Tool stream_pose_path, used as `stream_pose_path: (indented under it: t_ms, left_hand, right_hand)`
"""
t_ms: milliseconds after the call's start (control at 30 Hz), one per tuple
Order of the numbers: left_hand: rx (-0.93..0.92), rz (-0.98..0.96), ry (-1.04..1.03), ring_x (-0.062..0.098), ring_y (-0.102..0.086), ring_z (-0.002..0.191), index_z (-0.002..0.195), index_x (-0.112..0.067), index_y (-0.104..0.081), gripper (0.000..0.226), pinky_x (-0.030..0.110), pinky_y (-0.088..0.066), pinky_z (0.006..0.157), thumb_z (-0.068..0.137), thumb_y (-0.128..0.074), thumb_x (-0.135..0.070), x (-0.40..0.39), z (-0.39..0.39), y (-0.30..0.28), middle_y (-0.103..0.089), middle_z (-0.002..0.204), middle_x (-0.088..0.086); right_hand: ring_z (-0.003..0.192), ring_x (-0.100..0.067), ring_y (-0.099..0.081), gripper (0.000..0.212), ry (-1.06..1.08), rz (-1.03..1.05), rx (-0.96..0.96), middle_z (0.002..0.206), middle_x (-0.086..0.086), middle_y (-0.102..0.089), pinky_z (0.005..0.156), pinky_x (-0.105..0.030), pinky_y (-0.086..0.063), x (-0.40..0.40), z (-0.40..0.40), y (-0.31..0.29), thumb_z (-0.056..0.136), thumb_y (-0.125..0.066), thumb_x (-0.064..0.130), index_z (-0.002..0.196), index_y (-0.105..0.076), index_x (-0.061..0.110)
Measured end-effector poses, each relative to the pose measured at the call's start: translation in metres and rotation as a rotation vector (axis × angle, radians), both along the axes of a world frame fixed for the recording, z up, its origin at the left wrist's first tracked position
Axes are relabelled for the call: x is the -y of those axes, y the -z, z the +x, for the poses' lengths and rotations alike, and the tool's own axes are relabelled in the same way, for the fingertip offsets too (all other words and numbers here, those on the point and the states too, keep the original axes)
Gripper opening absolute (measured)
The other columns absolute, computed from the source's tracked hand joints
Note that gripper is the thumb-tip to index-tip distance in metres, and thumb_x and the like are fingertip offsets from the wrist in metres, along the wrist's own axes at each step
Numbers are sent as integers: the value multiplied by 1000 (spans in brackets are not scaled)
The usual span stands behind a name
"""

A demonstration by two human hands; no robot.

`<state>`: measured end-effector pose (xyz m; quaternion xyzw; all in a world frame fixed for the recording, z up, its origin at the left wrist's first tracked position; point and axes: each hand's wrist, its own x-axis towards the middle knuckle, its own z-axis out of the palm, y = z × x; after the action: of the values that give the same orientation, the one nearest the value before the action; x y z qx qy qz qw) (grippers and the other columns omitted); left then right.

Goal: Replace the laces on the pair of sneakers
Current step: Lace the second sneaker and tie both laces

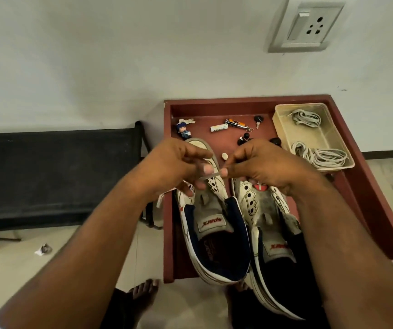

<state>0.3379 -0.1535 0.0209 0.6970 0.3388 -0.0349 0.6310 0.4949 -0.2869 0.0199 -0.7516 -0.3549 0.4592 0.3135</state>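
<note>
Lace [210,176] pinched between hands, mostly hidden.

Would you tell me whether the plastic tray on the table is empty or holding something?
Holding something: the beige plastic tray contains two coiled bundles of white laces, one at each end.

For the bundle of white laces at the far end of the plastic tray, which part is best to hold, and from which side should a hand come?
Probably from above, pinching across the middle of the far lace bundle. It lies loosely coiled and flat in the beige tray, whose raised walls block a sideways approach. A loose end trails toward the tray's left wall; pulling that alone might unravel the coil. The second bundle lies apart, at the near end.
</note>
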Motion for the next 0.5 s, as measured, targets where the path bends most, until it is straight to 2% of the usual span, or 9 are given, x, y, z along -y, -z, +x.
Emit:
stream_pose_path:
  t_ms: [100,167,267,333,400,500]
  left_hand:
    - [-80,108,43,13,-67,56,93,-6,-74,9,25,-58,55,84,-72,-7,-7,-4,4,-74,77,10]
    - [-123,162,23,13,-66,55,92,-8,-74,8,29,-59,58,85,-71,-9,-17,-11,5,-74,79,10]
    - [43,13,-53,22,-73,69,110,-13,-70,24,31,-61,58,86,-71,-10,-7,-6,3,-74,98,4]
    - [146,-73,-28,26,-74,84,117,-12,-68,35,36,-63,68,82,-74,-9,8,5,4,-73,105,6]
    - [145,-41,-2,22,-73,85,106,-8,-73,27,35,-62,73,79,-76,-7,14,11,6,-75,95,11]
    - [14,103,-27,21,-74,77,90,-5,-75,11,26,-61,67,78,-76,-6,-6,1,6,-75,80,10]
  right_hand:
    - [52,-7,-47,11,97,-4,-21,57,2,-60,51,-21,-37,11,17,0,77,-77,16,78,-73,6]
    - [52,-8,-47,12,140,8,-13,57,-1,-60,50,-22,-39,17,23,1,78,-77,14,79,-72,3]
    - [52,-7,-49,11,86,35,-11,57,2,-61,51,-20,-41,9,11,2,79,-76,15,79,-72,5]
    - [49,-3,-49,7,38,46,-13,55,5,-61,48,-17,-40,-1,0,1,82,-74,15,78,-72,9]
    - [49,-4,-50,7,27,36,-9,56,4,-62,48,-18,-40,-3,-3,1,82,-75,16,79,-73,10]
    - [56,-10,-53,13,93,22,-29,64,-4,-66,53,-23,-43,7,12,2,76,-78,15,81,-73,3]
